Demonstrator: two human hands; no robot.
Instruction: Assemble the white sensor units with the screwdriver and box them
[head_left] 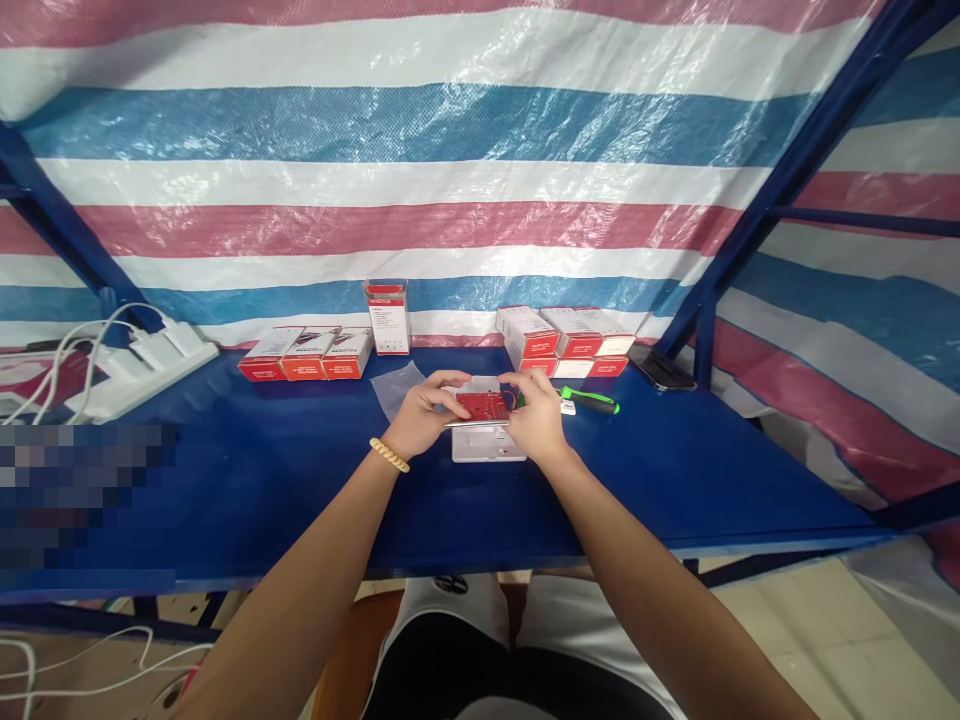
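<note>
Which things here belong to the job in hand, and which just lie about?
Apparently the job's:
red circuit board, in the left hand, right hand at its edge
white casing
perhaps green-and-black tool

Seemingly idle:
red-and-white boxes
phone
power strip
clear bag

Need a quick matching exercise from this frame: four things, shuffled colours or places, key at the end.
Column 1
1. Board
2. Screwdriver
3. Phone
4. Power strip

Column 2
A. White, with plugs in it
B. Dark, lying beside a blue post
C. Green and black, lying just right of the right hand
D. Red, held between the left hand and the right hand

Pairs: 1-D, 2-C, 3-B, 4-A
</note>
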